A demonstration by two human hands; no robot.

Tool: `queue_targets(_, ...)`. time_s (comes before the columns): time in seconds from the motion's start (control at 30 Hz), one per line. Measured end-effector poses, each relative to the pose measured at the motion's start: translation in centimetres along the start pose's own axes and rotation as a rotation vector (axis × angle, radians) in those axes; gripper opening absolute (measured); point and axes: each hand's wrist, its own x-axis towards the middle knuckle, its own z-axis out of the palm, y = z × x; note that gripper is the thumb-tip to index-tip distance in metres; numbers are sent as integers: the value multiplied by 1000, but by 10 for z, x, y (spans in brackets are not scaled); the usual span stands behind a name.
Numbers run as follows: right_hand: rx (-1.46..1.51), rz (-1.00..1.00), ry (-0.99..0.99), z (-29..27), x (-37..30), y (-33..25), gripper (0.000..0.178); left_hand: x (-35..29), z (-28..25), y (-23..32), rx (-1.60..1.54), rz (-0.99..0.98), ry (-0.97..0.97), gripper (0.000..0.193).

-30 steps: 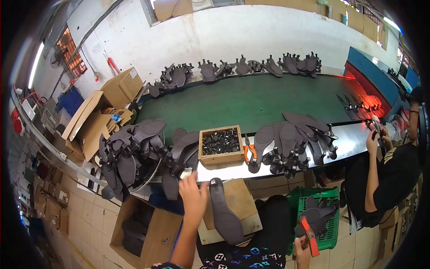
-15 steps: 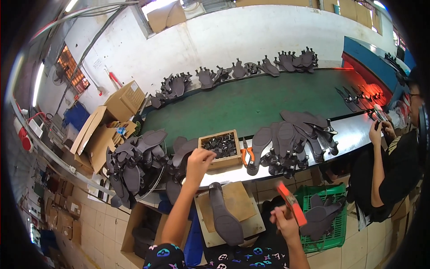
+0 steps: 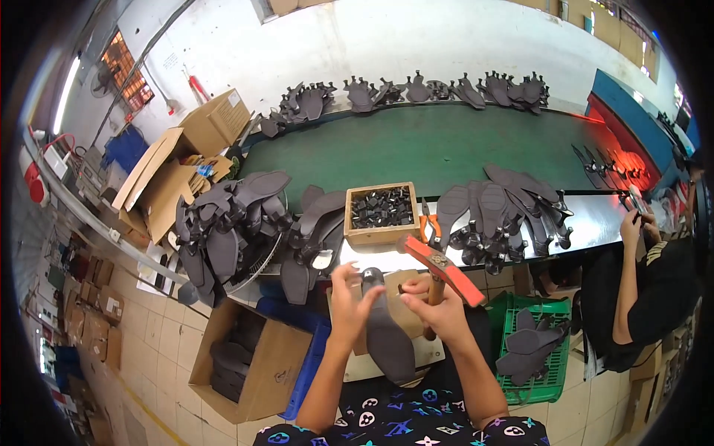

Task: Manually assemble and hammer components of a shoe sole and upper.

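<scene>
A dark grey shoe sole with a heel (image 3: 390,338) lies on a pale board (image 3: 428,355) in front of me, heel end away from me. My left hand (image 3: 350,306) is beside its heel end, thumb and fingers apart, holding nothing that I can see. My right hand (image 3: 440,312) grips the wooden handle of a hammer with a red head (image 3: 450,273). Between that hand's thumb and fingertip shows a small dark piece (image 3: 401,288). Just beyond the hands, a wooden box (image 3: 379,236) holds many small black pieces.
Orange-handled pliers (image 3: 430,223) lie right of the box. Piled heeled soles (image 3: 236,215) stand at left, more (image 3: 494,215) at right. A green conveyor belt (image 3: 416,152) runs behind. Low down are a cardboard box (image 3: 279,364) and a green crate (image 3: 554,375). A co-worker (image 3: 632,297) works at right.
My left hand has come back from the wooden box to the sole's heel. My right hand has brought the hammer leftward, and a small dark piece now shows in its fingers. The view has shifted.
</scene>
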Motion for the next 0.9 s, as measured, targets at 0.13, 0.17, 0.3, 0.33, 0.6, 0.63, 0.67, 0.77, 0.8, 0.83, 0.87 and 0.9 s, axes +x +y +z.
queue_targets(0.13, -85, 112, 5, -1, 14, 8, 18, 25, -7, -30, 248, -181, -330, 49)
queue_targets(0.17, -121, 86, -25, -2, 19, 18, 20, 21, -7, -31, 241, -180, -323, 49)
queue_targets(0.3, -197, 89, -115, 0, 29, 30, 23, -2, -2, -23, -41, -162, -233, 30)
queue_targets(0.33, -223, 91, -151, -1, 30, 37, 20, -9, -3, -17, -68, -161, -258, 29)
queue_targets(0.6, -684, -289, -395, 2, 34, 29, 26, -19, -11, -22, -14, -119, -292, 30)
queue_targets(0.63, -689, -285, -400, 3, 33, 30, 26, -18, -11, -21, -20, -123, -287, 30)
queue_targets(0.67, -696, -289, -389, 3, 30, 31, 25, -17, -11, -20, -30, -150, -305, 29)
queue_targets(0.77, -728, -297, -368, 1, 27, 35, 25, -19, -10, -23, -52, -146, -312, 28)
queue_targets(0.8, -750, -298, -348, 0, 27, 36, 25, -20, -10, -24, -59, -116, -311, 28)
queue_targets(0.83, -751, -295, -353, 0, 27, 35, 25, -21, -11, -24, -60, -120, -307, 28)
queue_targets(0.87, -703, -258, -350, 1, 27, 33, 24, -20, -12, -24, -53, -122, -324, 28)
queue_targets(0.9, -656, -222, -345, 1, 27, 31, 23, -20, -13, -24, -47, -122, -341, 28)
